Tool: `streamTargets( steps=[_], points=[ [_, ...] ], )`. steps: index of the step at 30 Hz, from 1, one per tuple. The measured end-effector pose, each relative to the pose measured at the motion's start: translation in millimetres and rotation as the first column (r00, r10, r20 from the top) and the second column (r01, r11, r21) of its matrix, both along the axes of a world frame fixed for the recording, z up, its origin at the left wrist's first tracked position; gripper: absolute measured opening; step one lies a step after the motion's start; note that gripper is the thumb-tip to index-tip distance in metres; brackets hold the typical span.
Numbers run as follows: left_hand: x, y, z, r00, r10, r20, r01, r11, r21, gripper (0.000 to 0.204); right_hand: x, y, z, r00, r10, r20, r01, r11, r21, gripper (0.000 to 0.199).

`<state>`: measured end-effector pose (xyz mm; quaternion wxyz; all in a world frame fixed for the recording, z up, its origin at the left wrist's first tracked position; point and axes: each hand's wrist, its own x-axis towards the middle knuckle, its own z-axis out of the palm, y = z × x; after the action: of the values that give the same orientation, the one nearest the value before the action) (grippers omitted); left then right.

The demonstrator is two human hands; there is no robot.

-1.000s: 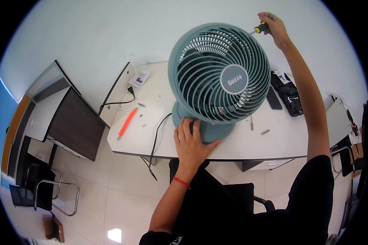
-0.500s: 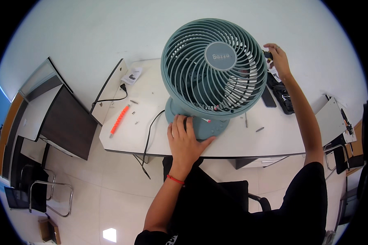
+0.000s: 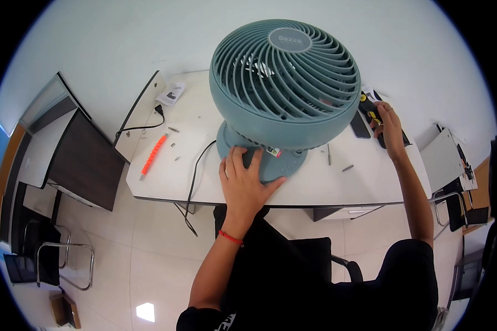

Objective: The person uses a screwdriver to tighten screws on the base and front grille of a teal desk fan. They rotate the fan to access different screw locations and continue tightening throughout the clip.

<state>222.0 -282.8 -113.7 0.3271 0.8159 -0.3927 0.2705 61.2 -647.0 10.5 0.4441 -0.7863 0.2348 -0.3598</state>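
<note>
A grey-green desk fan (image 3: 292, 124) with a round spiral grille stands on the white table, its head tipped upward. My left hand (image 3: 244, 179) lies on the fan's round base (image 3: 292, 165), fingers spread, thumb toward the front. Beside the fan head's right side, my right hand (image 3: 391, 128) is closed around a black-and-yellow screwdriver (image 3: 368, 106). Its front end is close to the fan's rim; whether it touches I cannot tell. The back of the fan is hidden.
On the white table (image 3: 204, 185) lie an orange flexible shaft (image 3: 154, 156), a black power cord (image 3: 195, 171), a leaflet (image 3: 171, 94), a phone (image 3: 360, 126) and several small metal bits (image 3: 348, 167). A dark tool case (image 3: 406, 138) lies partly behind my right hand. A black chair (image 3: 313, 259) stands below the table edge.
The fan head has tipped further up and back, lifting its centre disc. My right hand has come down and nearer with the screwdriver, now more visible. My left hand remains on the base.
</note>
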Motion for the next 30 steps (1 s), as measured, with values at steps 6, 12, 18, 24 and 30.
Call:
streamTargets(
  steps=[6, 12, 18, 24, 30],
  points=[
    [1.4, -2.0, -3.1, 1.000, -0.001, 0.001, 0.001, 1.000, -0.013, 0.079, -34.6, 37.5, -29.9, 0.996, -0.092, -0.020, 0.083, 0.956, -0.280, 0.051],
    [2.2, -1.9, -4.8, 1.000, -0.009, -0.005, 0.009, 1.000, -0.019, 0.079, -62.0, 74.6, -56.5, 0.994, -0.108, 0.014, 0.097, 0.814, -0.572, 0.060],
    [2.4, -1.8, -5.5, 1.000, -0.020, -0.007, 0.020, 1.000, -0.022, 0.078, -75.4, 94.3, -60.4, 0.994, 0.108, 0.030, -0.038, 0.575, -0.817, 0.066],
    [1.4, -2.0, -4.9, 1.000, -0.007, -0.008, 0.007, 1.000, -0.017, 0.080, -70.8, 108.1, -43.0, 0.958, 0.288, 0.001, -0.017, 0.062, -0.998, 0.054],
    [-1.0, -2.2, -2.0, 0.998, -0.018, -0.053, 0.016, 1.000, -0.022, 0.080, -62.0, 133.8, -1.3, 0.901, 0.405, -0.156, -0.008, -0.344, -0.939, 0.026]
  ],
)
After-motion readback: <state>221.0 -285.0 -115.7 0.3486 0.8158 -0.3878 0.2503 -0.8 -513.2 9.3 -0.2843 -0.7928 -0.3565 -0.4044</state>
